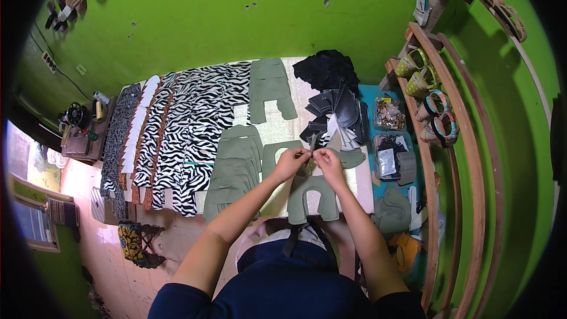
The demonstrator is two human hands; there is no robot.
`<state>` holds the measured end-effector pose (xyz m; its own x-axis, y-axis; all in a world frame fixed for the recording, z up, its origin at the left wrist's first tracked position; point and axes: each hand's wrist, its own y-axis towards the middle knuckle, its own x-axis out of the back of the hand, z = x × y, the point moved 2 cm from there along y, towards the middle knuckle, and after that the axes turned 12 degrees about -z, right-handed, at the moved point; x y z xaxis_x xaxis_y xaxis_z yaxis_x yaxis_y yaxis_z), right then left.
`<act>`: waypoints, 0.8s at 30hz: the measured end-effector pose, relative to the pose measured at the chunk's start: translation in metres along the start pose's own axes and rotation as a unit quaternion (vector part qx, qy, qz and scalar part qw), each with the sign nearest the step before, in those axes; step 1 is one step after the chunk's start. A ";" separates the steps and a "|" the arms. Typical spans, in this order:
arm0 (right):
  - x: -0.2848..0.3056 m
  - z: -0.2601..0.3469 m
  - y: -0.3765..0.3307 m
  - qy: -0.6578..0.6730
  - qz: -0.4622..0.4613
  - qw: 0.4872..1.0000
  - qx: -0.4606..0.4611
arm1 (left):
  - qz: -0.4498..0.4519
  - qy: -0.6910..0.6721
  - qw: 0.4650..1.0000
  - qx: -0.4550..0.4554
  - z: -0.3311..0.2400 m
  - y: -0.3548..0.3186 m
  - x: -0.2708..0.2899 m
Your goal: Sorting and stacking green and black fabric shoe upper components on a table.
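Near black scraps (351, 113), left hand (289, 164) and right hand (328, 163) pinch a green piece (313, 142).

Over the pale table (282, 132), the left hand (291, 163) and right hand (329, 161) meet at the fingertips around a small grey-green piece (313, 142). Nearer the body lies an arched grey-green cutout (313, 185); overlapping grey-green cutouts (232, 168) lie to the left, then rows of zebra-print pieces (198, 121). Black fabric (328, 70) is heaped at the far right corner, and sandals (438, 130) sit on a wooden rack (471, 147).
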<state>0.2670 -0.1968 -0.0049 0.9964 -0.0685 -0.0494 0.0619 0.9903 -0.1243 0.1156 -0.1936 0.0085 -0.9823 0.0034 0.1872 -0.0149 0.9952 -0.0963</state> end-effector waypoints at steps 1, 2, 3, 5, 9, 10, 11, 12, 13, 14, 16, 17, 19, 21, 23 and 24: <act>-0.001 0.003 -0.001 0.000 0.001 1.000 0.001 | -0.004 0.002 1.000 -0.006 0.001 0.000 0.000; -0.002 0.005 -0.002 -0.002 0.004 1.000 0.011 | -0.008 0.005 1.000 -0.012 0.002 0.000 0.000; 0.000 0.006 -0.001 -0.004 0.004 1.000 0.022 | -0.005 0.005 1.000 -0.013 -0.001 -0.001 -0.002; 0.007 0.007 0.000 -0.010 -0.007 1.000 0.017 | 0.026 0.007 0.999 0.021 -0.006 -0.002 -0.009; 0.013 0.002 0.002 -0.024 -0.048 0.998 0.037 | 0.000 0.000 1.000 -0.002 0.000 -0.004 -0.013; 0.015 0.000 0.003 -0.024 -0.048 0.998 0.036 | 0.004 -0.006 1.000 0.005 0.000 -0.004 -0.013; 0.020 -0.001 0.004 -0.036 -0.058 0.997 0.040 | 0.008 -0.013 1.000 0.012 0.000 -0.005 -0.014; 0.026 -0.004 0.006 -0.048 -0.070 0.995 0.044 | 0.010 -0.013 1.000 0.012 -0.002 -0.005 -0.014; 0.033 -0.006 0.009 -0.048 -0.072 0.995 0.044 | 0.008 -0.034 0.999 0.029 -0.003 -0.005 -0.015; 0.043 -0.006 0.013 -0.084 -0.111 0.988 0.068 | 0.007 -0.055 0.997 0.045 -0.005 -0.005 -0.015; 0.054 0.005 0.016 -0.175 -0.158 0.971 0.042 | -0.005 -0.069 0.996 0.049 0.004 0.000 -0.003; 0.057 0.009 0.017 -0.175 -0.153 0.972 0.042 | -0.014 -0.085 0.995 0.053 0.009 0.002 0.005; 0.058 0.030 0.014 -0.476 -0.152 0.821 0.277 | -0.031 -0.091 0.992 0.085 0.008 0.003 0.012; 0.036 0.049 0.000 -0.505 -0.179 0.784 0.314 | -0.049 -0.124 0.986 0.101 0.012 0.002 0.022; 0.014 0.058 -0.009 -0.440 -0.093 0.803 0.390 | -0.054 -0.146 0.982 0.106 0.005 0.000 0.020; 0.003 0.057 -0.011 -0.440 -0.091 0.803 0.391 | -0.045 -0.149 0.983 0.098 0.001 -0.001 0.018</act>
<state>0.2723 -0.2012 0.0532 0.6004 -0.4504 0.6608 -0.1138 0.7698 0.6280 0.0981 -0.1945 0.0108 -0.9860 -0.1419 -0.0880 -0.1116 0.9522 -0.2845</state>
